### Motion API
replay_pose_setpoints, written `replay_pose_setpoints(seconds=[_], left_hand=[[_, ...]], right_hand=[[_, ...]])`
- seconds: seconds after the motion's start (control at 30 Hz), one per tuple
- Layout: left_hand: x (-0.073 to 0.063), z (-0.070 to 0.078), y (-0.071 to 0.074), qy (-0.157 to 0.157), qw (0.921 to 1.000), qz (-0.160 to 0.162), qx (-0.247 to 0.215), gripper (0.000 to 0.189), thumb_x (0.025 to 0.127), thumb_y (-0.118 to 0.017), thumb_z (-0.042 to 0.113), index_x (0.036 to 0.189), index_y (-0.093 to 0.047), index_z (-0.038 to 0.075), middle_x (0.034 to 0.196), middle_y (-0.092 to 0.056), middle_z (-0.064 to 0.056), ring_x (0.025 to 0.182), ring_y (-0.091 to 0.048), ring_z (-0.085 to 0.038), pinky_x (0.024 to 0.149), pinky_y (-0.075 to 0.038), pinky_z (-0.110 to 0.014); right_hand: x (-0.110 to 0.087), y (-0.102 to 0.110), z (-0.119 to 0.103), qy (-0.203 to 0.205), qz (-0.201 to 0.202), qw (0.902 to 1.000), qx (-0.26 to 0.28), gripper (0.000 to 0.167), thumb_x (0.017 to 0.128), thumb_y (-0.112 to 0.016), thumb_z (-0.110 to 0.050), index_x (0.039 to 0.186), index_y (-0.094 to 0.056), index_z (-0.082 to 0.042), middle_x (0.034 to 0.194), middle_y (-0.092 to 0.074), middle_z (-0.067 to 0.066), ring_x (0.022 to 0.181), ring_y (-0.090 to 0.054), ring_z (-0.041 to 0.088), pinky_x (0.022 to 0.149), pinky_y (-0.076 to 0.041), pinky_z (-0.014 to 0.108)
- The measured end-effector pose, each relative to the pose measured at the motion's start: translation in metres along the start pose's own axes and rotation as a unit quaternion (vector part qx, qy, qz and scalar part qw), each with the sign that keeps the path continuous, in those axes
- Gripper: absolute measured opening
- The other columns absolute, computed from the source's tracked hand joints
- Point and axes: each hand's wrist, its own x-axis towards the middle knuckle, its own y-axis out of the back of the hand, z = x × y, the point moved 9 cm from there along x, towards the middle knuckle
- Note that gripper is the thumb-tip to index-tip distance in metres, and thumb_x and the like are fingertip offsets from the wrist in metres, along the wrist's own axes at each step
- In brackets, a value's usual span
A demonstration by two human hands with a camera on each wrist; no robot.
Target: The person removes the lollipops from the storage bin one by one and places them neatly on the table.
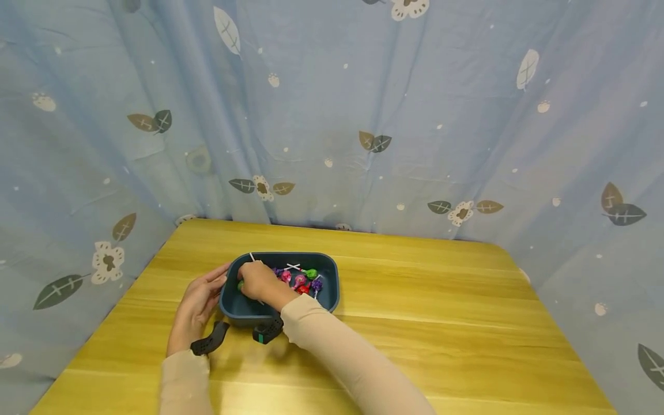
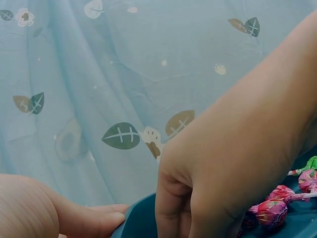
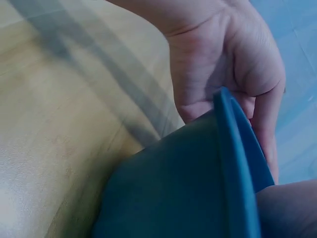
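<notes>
A dark blue rectangular box [image 1: 248, 318] with rounded corners stands on the table and holds several wrapped lollipops. My left hand [image 1: 196, 305] rests against its left side, fingers fairly straight along the outer wall and the thumb [image 2: 94, 221] at the rim. Over the same end, my right hand [image 1: 259, 281] reaches inside with bent fingers. A green lollipop [image 1: 240, 285] shows at its fingertips, and a white stick [image 1: 252, 256] sticks up behind the knuckles. The fingertips are hidden in both wrist views. Pink lollipops [image 2: 272, 213] lie just beside the right hand.
Toward the box's right side lie a green lollipop [image 1: 310, 274], a red one [image 1: 303, 290] and a purple one [image 1: 317, 285]. The yellow wood-grain table [image 1: 441, 311] extends to the right. A blue patterned curtain [image 1: 332, 115] hangs along its back and sides.
</notes>
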Motion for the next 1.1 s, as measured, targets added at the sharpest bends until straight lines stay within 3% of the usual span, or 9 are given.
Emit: replay_pose_setpoints(seconds=[0.1,0.33,0.47,0.6,0.87,1.1], left_hand=[[0.0,-0.002,-0.002,0.004,1.0,-0.001,0.002,0.052,0.103,-0.049,0.011,0.151,-0.031,0.007,0.128,-0.058,0.01,0.102,-0.061,0.001,0.088,-0.05,-0.021],[-0.001,-0.001,-0.005,0.005,0.9997,-0.014,-0.017,0.053,0.102,-0.05,0.011,0.151,-0.029,0.005,0.105,-0.066,0.018,0.099,-0.063,-0.002,0.085,-0.051,-0.021],[0.0,0.0,-0.006,0.0,0.9997,-0.018,-0.016,0.053,0.102,-0.049,0.011,0.151,-0.027,0.004,0.103,-0.066,0.019,0.097,-0.064,-0.002,0.083,-0.052,-0.022],[0.0,0.0,-0.006,-0.007,0.9991,-0.027,-0.032,0.052,0.102,-0.049,0.008,0.149,-0.027,0.001,0.103,-0.068,0.017,0.094,-0.065,-0.003,0.078,-0.053,-0.02],[-0.001,0.003,-0.004,-0.026,0.9967,-0.043,-0.064,0.034,0.1,-0.052,0.005,0.128,-0.064,0.02,0.104,-0.07,0.012,0.092,-0.067,-0.005,0.075,-0.054,-0.02],[-0.001,0.002,-0.006,-0.023,0.9959,-0.048,-0.073,0.033,0.099,-0.054,0.006,0.125,-0.067,0.021,0.104,-0.07,0.012,0.093,-0.067,-0.006,0.076,-0.054,-0.021]], right_hand=[[-0.002,0.0,0.003,-0.003,0.001,1.0,0.006,0.018,0.088,-0.069,-0.01,0.104,-0.076,-0.011,0.093,-0.071,-0.005,0.072,-0.059,0.006,0.064,-0.049,0.015],[-0.01,0.01,0.005,0.009,0.008,0.9995,0.029,0.021,0.089,-0.071,-0.015,0.109,-0.075,-0.012,0.1,-0.071,-0.006,0.088,-0.064,0.004,0.073,-0.049,0.013],[-0.018,0.025,0.005,0.027,0.013,0.9977,0.061,0.021,0.089,-0.073,-0.015,0.109,-0.075,-0.013,0.096,-0.071,-0.006,0.08,-0.062,0.001,0.067,-0.047,0.011],[-0.03,0.04,0.014,0.015,0.024,0.9935,0.11,0.021,0.086,-0.075,-0.015,0.107,-0.074,-0.012,0.095,-0.069,-0.005,0.082,-0.06,0.002,0.068,-0.046,0.012],[-0.055,0.068,0.048,-0.018,0.062,0.9778,0.199,0.019,0.085,-0.076,-0.013,0.103,-0.072,-0.01,0.091,-0.068,-0.005,0.076,-0.059,0.002,0.068,-0.048,0.016],[-0.086,0.084,0.084,-0.035,0.105,0.9607,0.255,0.023,0.086,-0.074,-0.01,0.11,-0.072,-0.011,0.101,-0.069,-0.001,0.084,-0.062,0.008,0.073,-0.051,0.02]])
